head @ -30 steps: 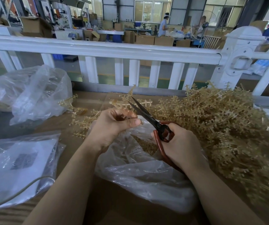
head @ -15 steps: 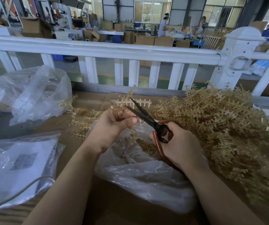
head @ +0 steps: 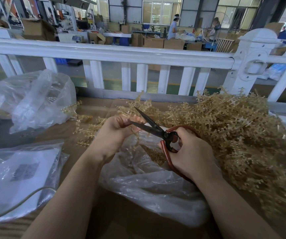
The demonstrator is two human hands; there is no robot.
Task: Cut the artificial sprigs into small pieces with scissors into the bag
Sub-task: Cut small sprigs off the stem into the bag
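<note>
Two hands busy: left hand [head: 116,133] pinches sprig [head: 137,140] over bag [head: 149,183]; right hand [head: 190,152] grips scissors [head: 152,128], blades reopened wider since last snip — next cut coming.

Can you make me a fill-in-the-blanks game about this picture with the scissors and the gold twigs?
1. The scissors have red handles and are held in the ____ hand.
2. The blades of the scissors are ____, not closed.
3. The left hand holds a sprig above a clear plastic ____.
4. The big pile of sprigs lies to the ____ of the hands.

Missing words: right; open; bag; right
</note>
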